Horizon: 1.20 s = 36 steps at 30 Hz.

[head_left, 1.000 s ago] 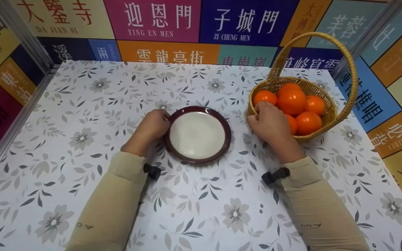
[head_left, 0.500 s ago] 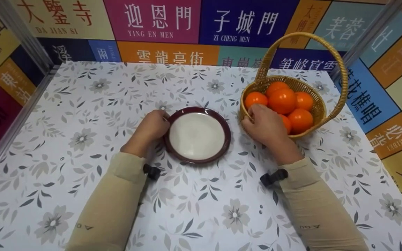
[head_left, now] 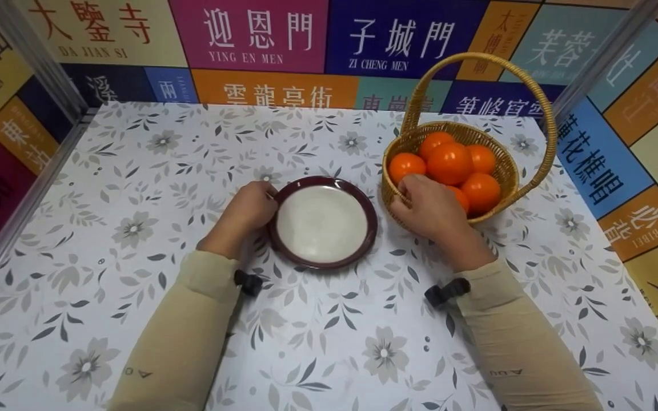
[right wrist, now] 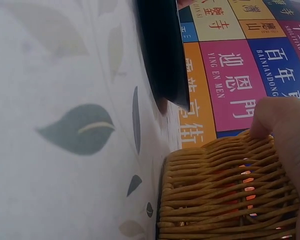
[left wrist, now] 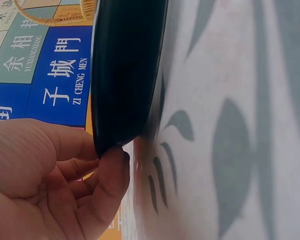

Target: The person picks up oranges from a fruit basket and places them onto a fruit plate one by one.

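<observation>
A round plate point(head_left: 322, 224) with a white centre and dark red rim lies on the table. My left hand point(head_left: 247, 210) pinches its left edge; in the left wrist view the thumb and a finger of the left hand point(left wrist: 55, 170) meet at the rim of the plate point(left wrist: 127, 75). To the right stands a wicker basket point(head_left: 506, 191) with a tall arched handle, holding several oranges point(head_left: 449, 164). My right hand point(head_left: 437, 211) grips the basket's near left rim. In the right wrist view the right hand point(right wrist: 285, 135) lies over the woven wall of the basket point(right wrist: 215, 185); its fingertips inside are hidden.
A white cloth with grey flowers and leaves covers the table point(head_left: 192, 160). Colourful lettered panels point(head_left: 260, 34) stand along the back and both sides, joined at the corners by metal posts. A black strap device point(head_left: 448, 291) sits on each wrist.
The basket of oranges has slid left toward the plate, with my right hand on its rim. The left hand and the plate stay almost where they were.
</observation>
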Each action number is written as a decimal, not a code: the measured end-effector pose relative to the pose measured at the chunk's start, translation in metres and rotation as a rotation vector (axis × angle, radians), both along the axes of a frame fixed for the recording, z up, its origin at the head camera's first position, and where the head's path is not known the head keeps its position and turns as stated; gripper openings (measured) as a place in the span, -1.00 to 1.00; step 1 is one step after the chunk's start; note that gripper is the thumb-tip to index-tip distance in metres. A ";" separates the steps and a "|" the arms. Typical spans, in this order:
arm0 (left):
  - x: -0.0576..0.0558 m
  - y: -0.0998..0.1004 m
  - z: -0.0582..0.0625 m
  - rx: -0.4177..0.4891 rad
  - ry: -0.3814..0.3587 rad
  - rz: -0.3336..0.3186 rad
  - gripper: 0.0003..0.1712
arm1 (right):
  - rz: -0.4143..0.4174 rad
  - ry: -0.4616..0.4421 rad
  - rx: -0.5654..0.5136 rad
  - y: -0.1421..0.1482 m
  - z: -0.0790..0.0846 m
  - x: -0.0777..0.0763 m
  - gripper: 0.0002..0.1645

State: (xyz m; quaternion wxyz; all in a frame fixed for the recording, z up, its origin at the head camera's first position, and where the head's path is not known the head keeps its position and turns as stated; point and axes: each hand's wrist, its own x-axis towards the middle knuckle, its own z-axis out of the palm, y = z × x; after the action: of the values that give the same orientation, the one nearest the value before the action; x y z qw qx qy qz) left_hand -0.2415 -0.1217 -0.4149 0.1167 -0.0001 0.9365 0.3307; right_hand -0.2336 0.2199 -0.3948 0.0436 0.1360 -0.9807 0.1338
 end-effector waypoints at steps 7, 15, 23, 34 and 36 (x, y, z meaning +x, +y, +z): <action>-0.001 0.001 0.001 0.020 -0.021 0.016 -0.61 | 0.053 0.051 0.016 0.000 -0.001 0.002 -0.81; 0.000 0.001 0.001 0.028 -0.013 0.011 -0.64 | 0.102 0.052 0.016 0.000 -0.002 0.003 -0.84; 0.002 0.000 0.001 0.037 0.014 0.014 -0.66 | 0.161 0.092 0.007 0.001 -0.003 0.004 -0.86; 0.000 0.000 0.000 0.035 -0.004 0.016 -0.65 | 0.212 0.100 0.008 0.001 -0.003 0.004 -0.86; 0.000 0.000 0.000 0.036 0.001 0.013 -0.65 | 0.210 0.098 0.011 0.001 -0.003 0.004 -0.86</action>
State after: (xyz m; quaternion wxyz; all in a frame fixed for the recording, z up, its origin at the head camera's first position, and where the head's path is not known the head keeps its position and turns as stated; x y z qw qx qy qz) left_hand -0.2412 -0.1219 -0.4145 0.1143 -0.0040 0.9305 0.3481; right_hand -0.2298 0.2210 -0.3976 0.0762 0.2448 -0.9584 0.1257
